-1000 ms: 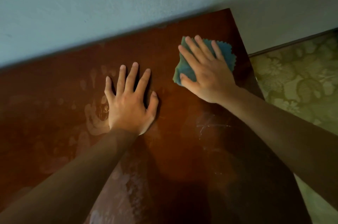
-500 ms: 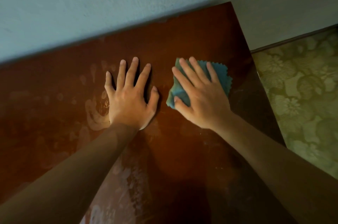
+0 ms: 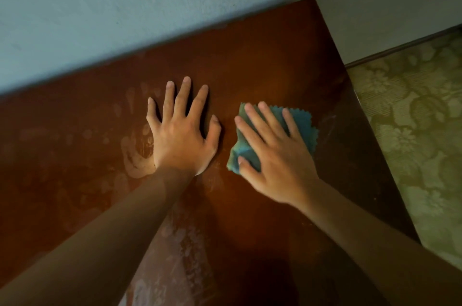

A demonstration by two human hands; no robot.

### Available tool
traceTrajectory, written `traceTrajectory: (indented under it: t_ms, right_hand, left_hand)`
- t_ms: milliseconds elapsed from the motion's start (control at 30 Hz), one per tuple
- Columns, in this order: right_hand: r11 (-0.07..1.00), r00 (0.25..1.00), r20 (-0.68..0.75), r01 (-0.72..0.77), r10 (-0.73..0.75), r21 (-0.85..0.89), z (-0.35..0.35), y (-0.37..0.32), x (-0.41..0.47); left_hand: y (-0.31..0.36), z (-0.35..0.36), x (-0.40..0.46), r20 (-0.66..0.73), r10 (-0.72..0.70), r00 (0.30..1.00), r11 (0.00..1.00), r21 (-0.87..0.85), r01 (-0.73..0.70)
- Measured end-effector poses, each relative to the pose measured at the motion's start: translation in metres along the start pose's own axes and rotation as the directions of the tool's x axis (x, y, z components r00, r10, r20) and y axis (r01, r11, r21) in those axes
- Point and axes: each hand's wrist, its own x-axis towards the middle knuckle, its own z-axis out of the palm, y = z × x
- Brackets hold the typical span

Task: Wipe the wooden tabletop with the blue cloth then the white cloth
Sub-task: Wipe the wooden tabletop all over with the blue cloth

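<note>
The dark reddish wooden tabletop (image 3: 262, 60) fills the middle of the view, with dusty handprints and smears on its left and near parts. My right hand (image 3: 275, 158) lies flat with straight fingers on the blue cloth (image 3: 303, 125), a small square with zigzag edges, pressing it onto the wood right of centre. My left hand (image 3: 181, 138) rests flat on the bare wood just left of the cloth, fingers spread. No white cloth is in view.
A pale blue-grey wall (image 3: 125, 5) runs along the table's far edge. The table's right edge drops to a green flowered floor covering (image 3: 412, 143).
My right hand has slid the blue cloth toward me from the far right corner. My left hand has stayed planted on the wood.
</note>
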Motion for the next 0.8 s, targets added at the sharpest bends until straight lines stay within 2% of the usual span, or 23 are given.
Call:
traceTrajectory:
  t_ms: [133, 267, 400, 500, 667, 800]
  right_hand:
    - [0.993, 0.993, -0.033, -0.111, 0.110, -0.044, -0.011, 0.037, 0.044]
    - [0.979, 0.975, -0.101, -0.202, 0.197, -0.042, -0.010, 0.028, 0.045]
    - [0.987, 0.985, -0.062, -0.161, 0.160, -0.009, 0.000, -0.001, -0.012]
    - [0.996, 0.996, -0.011, -0.089, 0.089, -0.029, -0.003, 0.013, -0.022]
    - [0.971, 0.973, -0.023, -0.232, 0.231, -0.056, -0.016, 0.058, 0.023]
    - [0.960, 0.960, -0.065, -0.275, 0.271, -0.057, -0.010, 0.051, 0.016]
  left_hand:
    - [-0.001, -0.001, -0.001, 0.001, 0.002, 1.000, 1.000, -0.004, -0.002]
    - [0.000, -0.001, -0.001, -0.004, 0.008, 1.000, 1.000, -0.003, -0.008]
    - [0.001, -0.002, -0.001, -0.009, 0.001, 1.000, 1.000, -0.013, -0.001]
    - [0.000, -0.002, -0.002, -0.010, 0.005, 1.000, 1.000, -0.017, -0.005]
    - [-0.001, -0.001, -0.002, -0.020, 0.013, 1.000, 1.000, -0.020, -0.014]
    - [0.001, -0.002, -0.002, -0.007, 0.015, 1.000, 1.000, -0.018, -0.016]
